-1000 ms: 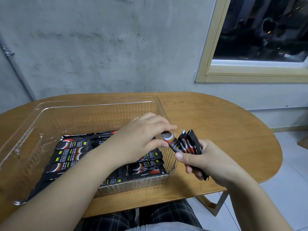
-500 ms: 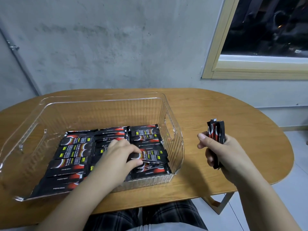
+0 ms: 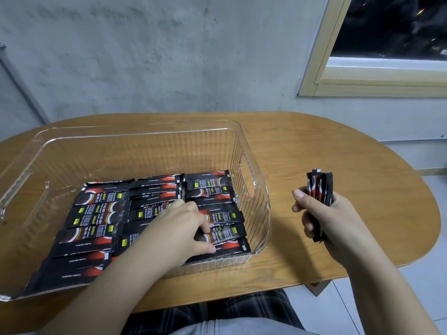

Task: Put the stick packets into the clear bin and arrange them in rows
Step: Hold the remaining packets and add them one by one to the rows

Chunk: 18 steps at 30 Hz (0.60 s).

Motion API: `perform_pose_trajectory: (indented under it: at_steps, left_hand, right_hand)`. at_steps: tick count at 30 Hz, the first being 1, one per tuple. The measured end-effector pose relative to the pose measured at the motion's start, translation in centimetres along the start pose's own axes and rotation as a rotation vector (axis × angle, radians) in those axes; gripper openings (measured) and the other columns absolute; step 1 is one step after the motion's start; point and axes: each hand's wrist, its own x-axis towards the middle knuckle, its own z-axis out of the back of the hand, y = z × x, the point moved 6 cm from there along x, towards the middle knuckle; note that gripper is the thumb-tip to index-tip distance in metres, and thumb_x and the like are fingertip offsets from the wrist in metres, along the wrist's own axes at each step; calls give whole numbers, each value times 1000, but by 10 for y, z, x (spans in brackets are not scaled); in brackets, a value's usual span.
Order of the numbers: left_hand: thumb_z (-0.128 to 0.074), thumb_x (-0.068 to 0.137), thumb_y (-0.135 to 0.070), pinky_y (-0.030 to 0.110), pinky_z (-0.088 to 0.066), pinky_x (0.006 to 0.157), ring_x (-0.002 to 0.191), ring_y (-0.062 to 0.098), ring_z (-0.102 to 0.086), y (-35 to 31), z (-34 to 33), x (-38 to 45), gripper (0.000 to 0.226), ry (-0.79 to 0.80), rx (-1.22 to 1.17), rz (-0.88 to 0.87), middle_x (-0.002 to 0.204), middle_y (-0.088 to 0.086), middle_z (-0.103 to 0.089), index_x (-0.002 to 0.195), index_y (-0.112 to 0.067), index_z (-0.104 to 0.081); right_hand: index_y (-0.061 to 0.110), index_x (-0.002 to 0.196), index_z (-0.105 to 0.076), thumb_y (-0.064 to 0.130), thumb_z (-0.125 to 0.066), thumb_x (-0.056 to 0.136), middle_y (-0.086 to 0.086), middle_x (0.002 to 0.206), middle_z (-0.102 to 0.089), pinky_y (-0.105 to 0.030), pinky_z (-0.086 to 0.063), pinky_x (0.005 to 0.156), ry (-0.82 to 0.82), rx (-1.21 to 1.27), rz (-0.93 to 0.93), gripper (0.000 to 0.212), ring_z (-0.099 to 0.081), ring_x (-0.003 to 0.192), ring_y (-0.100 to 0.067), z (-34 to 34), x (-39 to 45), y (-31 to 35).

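Clear bin (image 3: 251,165) on an oval wooden worktop (image 3: 338,151), seen from above and in front. The bin has ribbed transparent walls and a handle slot in each end wall. Its floor is covered from the near wall to about halfway back with stick packets (image 3: 96,213) lying flat, long sides touching or overlapping, in three columns side by side. Each packet is a narrow black sachet with a red-and-white arc and a small yellow-green label block; white lettering runs along the length, but none of it can be read with certainty, and no brand can be made out.

Left hand (image 3: 179,228): inside the bin, palm down over the boundary of the middle and right columns; its fingers (image 3: 205,230) are curled down with the tips on a packet near the front right corner. Whether they pinch that packet or only press it cannot be told.

Right hand (image 3: 331,216): raised over the worktop, just right of the bin and apart from it. Its fingers are wrapped round a bundle (image 3: 319,189) of the same packets held upright, the thumb extended to the left; the packets' crimped upper ends stand above the fist and the lower ends show beneath it.

Background: grey concrete wall (image 3: 169,56); pale wooden window frame (image 3: 314,56) at upper right.
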Motion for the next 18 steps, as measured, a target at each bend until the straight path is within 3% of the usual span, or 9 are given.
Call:
perform_pose_trajectory:
  at_steps: [10,18]
  left_hand:
    - [-52,89,-52,21,-32,76,91,6,-30,-7,-2,4,40,54,134,-96,91,-15,-40,125,-35,-58]
    - [-52,88,-51,19,-30,71,91,3,-35,-8,3,3,25,9,88,-126,81,-17,-39,105,-36,-63]
  right_hand:
    - [12,86,-61,20,-65,86,1,64,-62,-23,-31,41,-3,-7,-19,9,-41,42,-12,-1,6,-5]
    - [11,87,-60,19,-65,86,1,63,-62,-24,-31,42,1,-2,-21,10,-41,41,-12,-2,6,-7]
